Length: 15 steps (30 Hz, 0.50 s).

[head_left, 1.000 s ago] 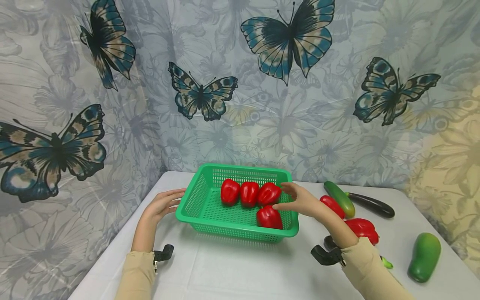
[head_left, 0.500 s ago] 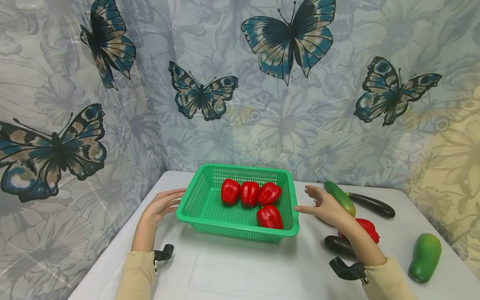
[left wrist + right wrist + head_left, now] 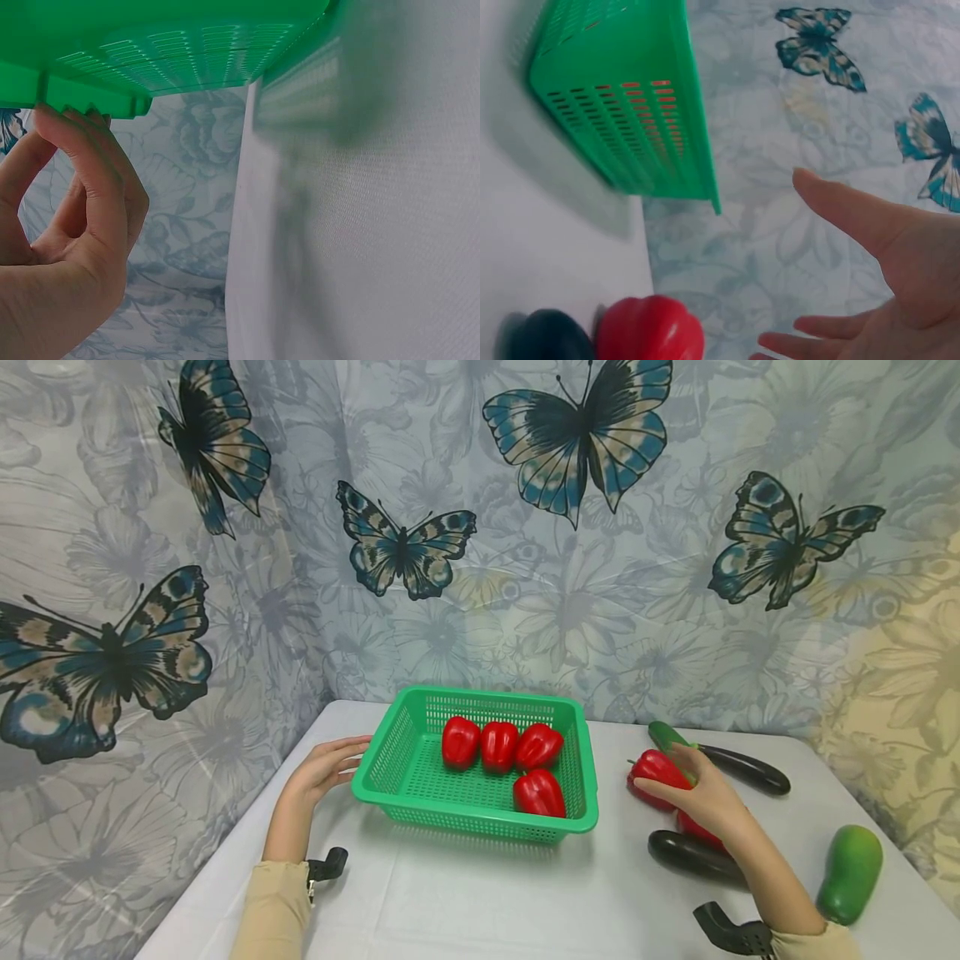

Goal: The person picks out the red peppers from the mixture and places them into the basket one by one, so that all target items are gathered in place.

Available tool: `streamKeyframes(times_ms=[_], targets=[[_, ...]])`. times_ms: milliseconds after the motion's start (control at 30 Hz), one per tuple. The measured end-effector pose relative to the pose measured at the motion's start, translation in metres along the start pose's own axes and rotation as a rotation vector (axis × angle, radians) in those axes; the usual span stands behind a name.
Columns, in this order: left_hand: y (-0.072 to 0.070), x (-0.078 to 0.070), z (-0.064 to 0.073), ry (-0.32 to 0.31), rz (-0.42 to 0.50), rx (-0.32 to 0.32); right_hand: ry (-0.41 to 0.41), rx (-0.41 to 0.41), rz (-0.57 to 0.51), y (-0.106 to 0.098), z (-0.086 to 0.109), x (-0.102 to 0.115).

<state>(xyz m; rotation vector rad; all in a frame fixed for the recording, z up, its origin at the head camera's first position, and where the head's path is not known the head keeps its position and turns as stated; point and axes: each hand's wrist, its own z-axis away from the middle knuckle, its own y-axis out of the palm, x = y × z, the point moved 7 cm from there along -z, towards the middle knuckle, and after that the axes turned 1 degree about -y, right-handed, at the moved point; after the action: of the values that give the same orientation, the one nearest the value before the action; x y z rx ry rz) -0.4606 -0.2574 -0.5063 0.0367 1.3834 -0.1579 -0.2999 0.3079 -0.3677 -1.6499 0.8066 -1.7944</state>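
Observation:
My left hand (image 3: 327,768) touches the left rim of a green plastic basket (image 3: 450,817); in the left wrist view its fingertips meet the rim from below, fingers bent and relaxed. Inside the basket lie several red bell peppers (image 3: 461,743). Over on the right, my right hand (image 3: 705,789) hovers with thumb and fingers spread above a red bell pepper (image 3: 651,768), partly covering it. The right wrist view shows that hand (image 3: 907,277) with nothing between its fingers. Another red bell pepper (image 3: 696,828) is partly hidden under the hand, beside a dark eggplant (image 3: 693,855).
A cucumber (image 3: 663,735) and a second long eggplant (image 3: 750,769) lie behind the right hand. Farther right sits a thick green squash-like vegetable (image 3: 851,872). The white table (image 3: 480,902) ends at a butterfly-patterned cloth backdrop (image 3: 480,635).
My right hand has left the pepper in the basket and moved right, over the rim, to a red bell pepper on the table. The left hand has stayed at the basket's rim.

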Motion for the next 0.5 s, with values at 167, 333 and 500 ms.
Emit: streamKeyframes(times_ms=[167,333,500], targets=[[-0.001,0.002,-0.002,-0.016,0.009,-0.007,0.061,-0.031,-0.013,-0.006,0.003,-0.018],[0.006,-0.011,0.012,0.051,-0.015,0.059,0.129,-0.043,-0.026,-0.009,0.007,-0.035],[0.013,-0.023,0.026,0.076,-0.025,0.080,0.226,-0.067,-0.062,-0.010,0.010,-0.052]])
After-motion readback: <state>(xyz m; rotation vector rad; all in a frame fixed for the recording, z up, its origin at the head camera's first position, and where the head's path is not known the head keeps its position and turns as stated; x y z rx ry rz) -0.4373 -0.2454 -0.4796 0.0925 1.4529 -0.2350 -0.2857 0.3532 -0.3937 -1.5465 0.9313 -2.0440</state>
